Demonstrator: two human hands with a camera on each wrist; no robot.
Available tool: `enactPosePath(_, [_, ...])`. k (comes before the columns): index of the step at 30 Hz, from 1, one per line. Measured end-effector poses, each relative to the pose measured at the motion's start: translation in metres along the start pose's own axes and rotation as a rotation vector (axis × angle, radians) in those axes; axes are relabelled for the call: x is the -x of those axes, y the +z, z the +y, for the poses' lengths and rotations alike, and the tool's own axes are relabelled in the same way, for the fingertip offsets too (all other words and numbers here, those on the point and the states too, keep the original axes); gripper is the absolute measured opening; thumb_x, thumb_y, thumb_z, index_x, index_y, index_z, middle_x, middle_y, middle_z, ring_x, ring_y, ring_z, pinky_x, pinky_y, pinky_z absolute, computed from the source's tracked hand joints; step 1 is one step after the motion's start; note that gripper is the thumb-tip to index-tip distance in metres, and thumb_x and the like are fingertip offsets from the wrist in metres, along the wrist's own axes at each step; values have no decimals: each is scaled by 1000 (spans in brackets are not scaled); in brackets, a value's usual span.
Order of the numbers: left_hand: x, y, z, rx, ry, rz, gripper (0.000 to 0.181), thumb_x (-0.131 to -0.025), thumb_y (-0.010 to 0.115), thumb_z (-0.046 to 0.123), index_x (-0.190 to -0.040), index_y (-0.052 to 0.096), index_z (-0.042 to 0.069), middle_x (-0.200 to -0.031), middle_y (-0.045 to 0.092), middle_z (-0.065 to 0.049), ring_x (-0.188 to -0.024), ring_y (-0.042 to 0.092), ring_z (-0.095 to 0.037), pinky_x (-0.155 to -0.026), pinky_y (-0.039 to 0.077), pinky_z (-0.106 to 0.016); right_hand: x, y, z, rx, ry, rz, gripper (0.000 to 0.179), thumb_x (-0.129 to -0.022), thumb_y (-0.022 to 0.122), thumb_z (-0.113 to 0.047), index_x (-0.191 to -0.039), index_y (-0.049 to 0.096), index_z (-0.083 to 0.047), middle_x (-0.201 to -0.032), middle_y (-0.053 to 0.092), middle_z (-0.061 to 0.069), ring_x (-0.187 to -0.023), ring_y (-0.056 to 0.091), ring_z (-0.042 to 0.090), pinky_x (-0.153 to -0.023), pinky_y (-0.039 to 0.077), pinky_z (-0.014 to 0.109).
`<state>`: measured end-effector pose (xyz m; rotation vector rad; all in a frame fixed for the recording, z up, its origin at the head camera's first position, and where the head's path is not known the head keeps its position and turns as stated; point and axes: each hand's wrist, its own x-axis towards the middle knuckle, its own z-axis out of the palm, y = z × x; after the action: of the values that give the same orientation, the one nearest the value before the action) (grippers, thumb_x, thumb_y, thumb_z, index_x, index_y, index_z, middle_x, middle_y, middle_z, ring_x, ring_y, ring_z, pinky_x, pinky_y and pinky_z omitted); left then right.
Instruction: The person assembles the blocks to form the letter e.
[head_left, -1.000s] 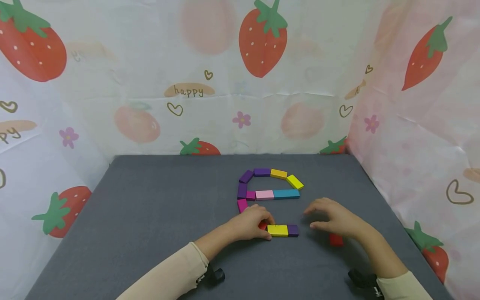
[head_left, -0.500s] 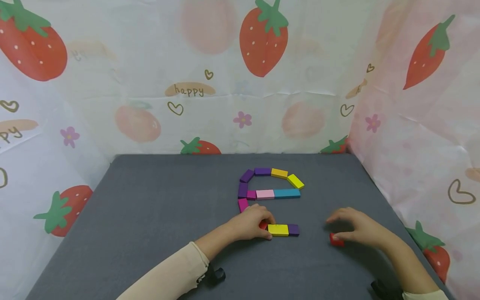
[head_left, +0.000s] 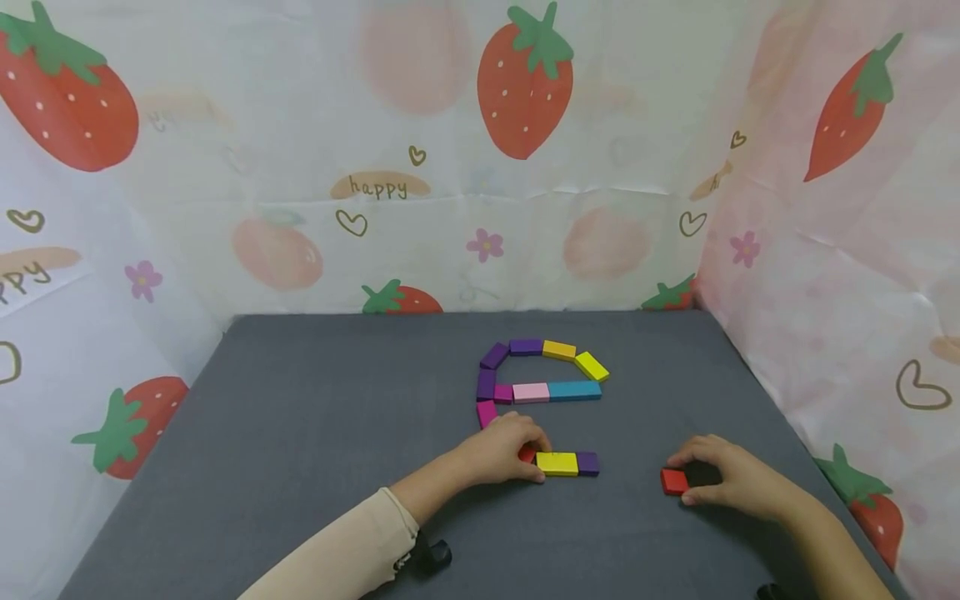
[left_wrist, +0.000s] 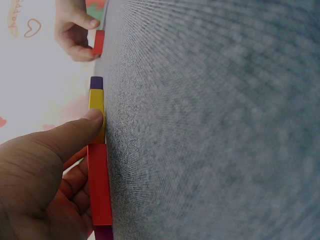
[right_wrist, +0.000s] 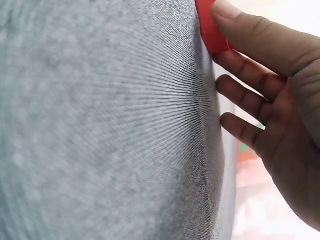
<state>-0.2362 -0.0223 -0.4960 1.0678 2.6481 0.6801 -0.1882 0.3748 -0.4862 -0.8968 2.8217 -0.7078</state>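
Note:
My left hand [head_left: 504,450] bends over the lower left of a row of coloured blocks. Its thumb and index finger pinch the left end of a yellow block [head_left: 557,464], and the thumb lies against that block's side in the left wrist view. Under the hand lies a red block [left_wrist: 99,185], partly covered in the head view. A purple block [head_left: 588,464] touches the yellow one's right end. To the right, my right hand [head_left: 742,479] has thumb and index finger on opposite sides of a small red block [head_left: 674,482], resting on the grey cloth.
Behind the left hand, purple, orange, yellow, pink and blue [head_left: 574,390] blocks form a loop with a crossbar. A magenta block [head_left: 487,413] leads down from it to the left hand. Strawberry-print sheets [head_left: 420,250] enclose the grey table surface [head_left: 337,400].
My right hand has moved right and toward the near side, and its thumb and index finger now pinch the small red block. The left hand has stayed in place.

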Motion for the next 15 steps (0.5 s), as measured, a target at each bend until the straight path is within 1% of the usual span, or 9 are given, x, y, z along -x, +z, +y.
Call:
enactPosePath(11, [0,0,0,11,-13,-8,34,-89,80,41,-117,74,25,-107,65,13,-100,49,-7,-83,45,-22,-3,5,1,12,-47,44,31,-84,82,-46,-110,71,-33,-107,66,-21,-102,54,1,-86,49,30])
enactPosePath(15, [0,1,-1,6,-14,-8,34,-89,80,41,-117,73,25,-106,65,13,-100,49,-7,-83,45,-22,-4,5,1,-1,-34,38,29,-84,82,-45,-109,71,-33,-105,66,-21,-101,54,2,-85,49,30])
